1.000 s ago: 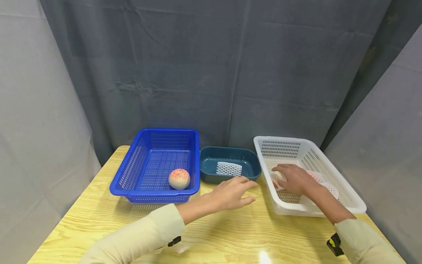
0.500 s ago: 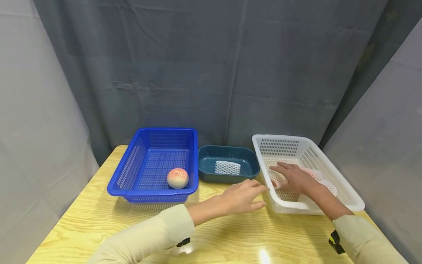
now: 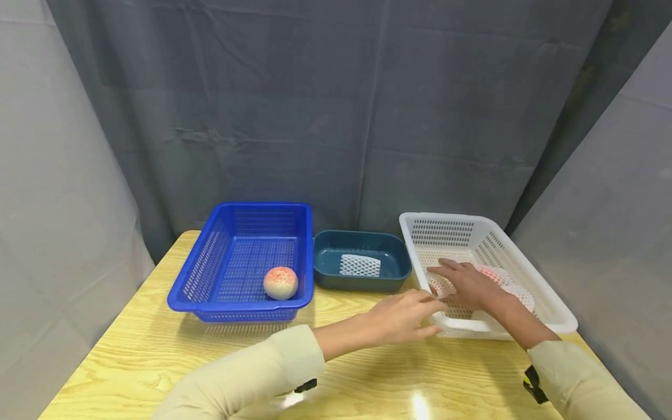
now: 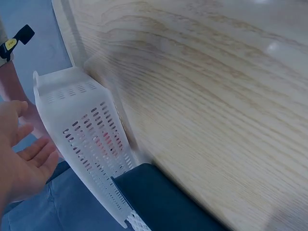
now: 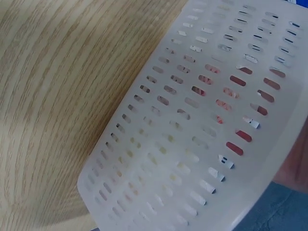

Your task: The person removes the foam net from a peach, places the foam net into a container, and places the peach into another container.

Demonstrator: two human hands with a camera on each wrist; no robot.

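Observation:
In the head view, my right hand point(image 3: 468, 286) reaches down into the white basket point(image 3: 541, 291). Its fingers bend round a peach in a white foam net point(image 3: 443, 286) by the basket's left wall. That wall screens most of this grip in the right wrist view. Another netted peach point(image 3: 496, 275) lies behind the hand, partly covered by it. My left hand point(image 3: 401, 318) hovers beside the basket's near-left corner, slightly blurred. In the left wrist view it holds nothing, its fingers loosely bent.
A blue basket point(image 3: 181, 297) on the left holds one bare peach point(image 3: 280, 283). Between the baskets stands a dark green tub point(image 3: 328, 281) with a flat white foam net point(image 3: 360, 265) inside. All rest on a wooden table point(image 3: 131, 361), with a grey curtain point(image 3: 273, 105) behind.
My left hand has moved right, from in front of the green tub to the white basket's near-left corner. The right hand stays at the netted peach almost unmoved.

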